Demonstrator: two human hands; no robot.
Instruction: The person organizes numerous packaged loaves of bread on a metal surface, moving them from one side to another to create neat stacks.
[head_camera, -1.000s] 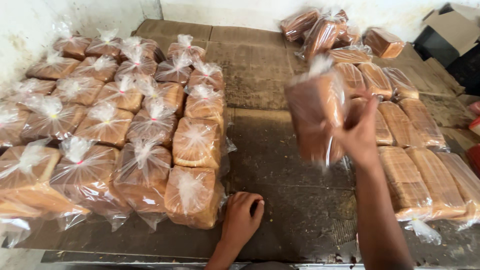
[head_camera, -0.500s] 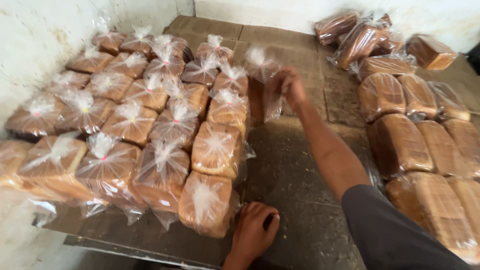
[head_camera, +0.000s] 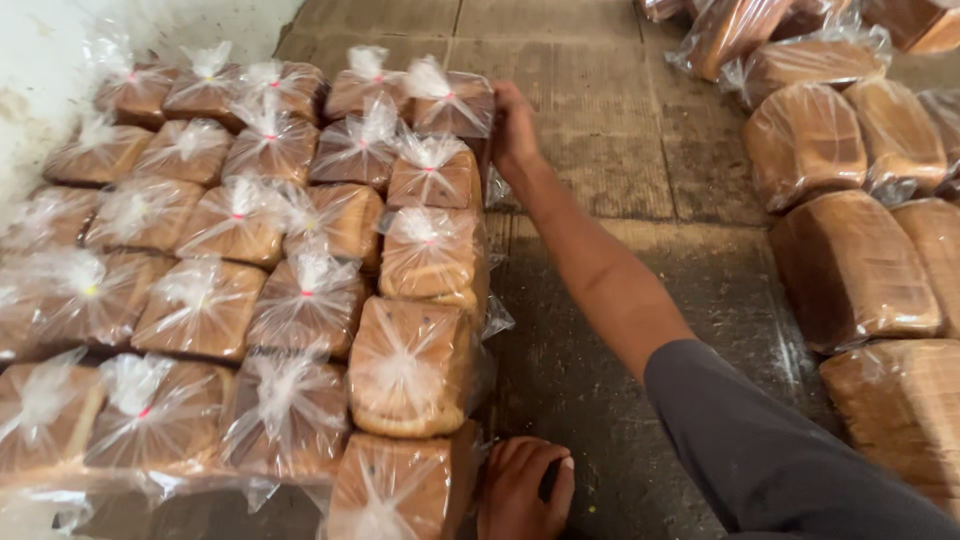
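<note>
Our right hand (head_camera: 515, 128) grips the bagged bread loaf (head_camera: 452, 100) at twelve o'clock, fingers wrapped behind it, seating it upright in the packed rows. Our left hand (head_camera: 522, 490), fingers curled, braces on the worktop (head_camera: 600, 300) at six o'clock beside the nearest loaf (head_camera: 395, 490).

A worn, dark brown wooden tabletop (head_camera: 640, 150) built of broad planks fills most of the view, its boards parted by thin seams and its grain scuffed and stained. Pale crumbs speckle the darker stretch near the front. At the upper left rises a rough whitewashed wall (head_camera: 60, 50), patchy and smudged. The light is soft and even, casting only faint shadows.
</note>
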